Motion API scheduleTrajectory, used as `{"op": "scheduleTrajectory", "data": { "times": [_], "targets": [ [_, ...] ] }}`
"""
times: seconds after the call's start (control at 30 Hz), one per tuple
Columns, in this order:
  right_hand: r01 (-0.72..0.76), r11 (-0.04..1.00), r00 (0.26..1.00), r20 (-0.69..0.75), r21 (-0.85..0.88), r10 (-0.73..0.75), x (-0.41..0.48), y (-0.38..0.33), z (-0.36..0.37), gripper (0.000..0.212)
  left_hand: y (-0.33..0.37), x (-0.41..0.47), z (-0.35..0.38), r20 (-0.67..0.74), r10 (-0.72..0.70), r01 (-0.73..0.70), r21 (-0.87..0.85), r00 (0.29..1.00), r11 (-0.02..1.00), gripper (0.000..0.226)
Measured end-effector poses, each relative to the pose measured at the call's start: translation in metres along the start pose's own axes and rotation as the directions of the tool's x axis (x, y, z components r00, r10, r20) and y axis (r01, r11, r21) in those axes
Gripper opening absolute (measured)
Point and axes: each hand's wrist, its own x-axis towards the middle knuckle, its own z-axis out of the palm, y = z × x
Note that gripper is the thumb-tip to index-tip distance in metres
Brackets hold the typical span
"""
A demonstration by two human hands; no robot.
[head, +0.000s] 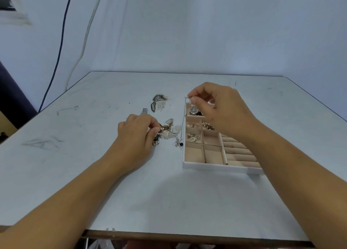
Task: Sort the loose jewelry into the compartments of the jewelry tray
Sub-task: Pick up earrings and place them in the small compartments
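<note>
table edge: the table (187, 235) is running across at 6 o'clock, with both forearms reaching over it toward the work.
left hand (135, 134): it is curling its fingertips onto the loose pile (169, 131) and pinching a gold piece. It seems to be pinning the tangle so that nothing is dragging along.
right hand (216, 108): it is pinching the top of a thin chain (183, 121) between thumb and forefinger and holding it high, likely so it is hanging straight and pulling free.
chain: it is hanging down beside the left wall of the jewelry tray (206, 166). Its pendant (178, 143) is sitting at 5 o'clock of the pile. I cannot tell whether it is lifting off the table.
jewelry tray: it is lying at 3 o'clock of the pile, close for short transfers. A watch (193, 110) is occupying its far-left compartment, and small gold pieces are lying in the cells just nearer.
strays: dark pieces (156, 102) are lying at 11 o'clock of the pile.
</note>
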Motion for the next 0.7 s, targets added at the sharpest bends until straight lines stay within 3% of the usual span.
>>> {"op": "scheduleTrajectory", "data": {
  "times": [0.27,0.7],
  "targets": [
    [0.033,0.999,0.998,-0.063,0.010,-0.032,0.007,-0.015,-0.015,0.010,0.004,-0.001,-0.001,-0.039,-0.003,0.002,-0.025,0.999,1.000,0.011],
    [0.032,0.999,0.997,-0.073,-0.012,-0.033,-0.014,0.005,-0.038,0.011,0.037,0.015,-0.004,-0.054,0.117,-0.124,-0.151,0.992,0.981,0.008]
  ]
}}
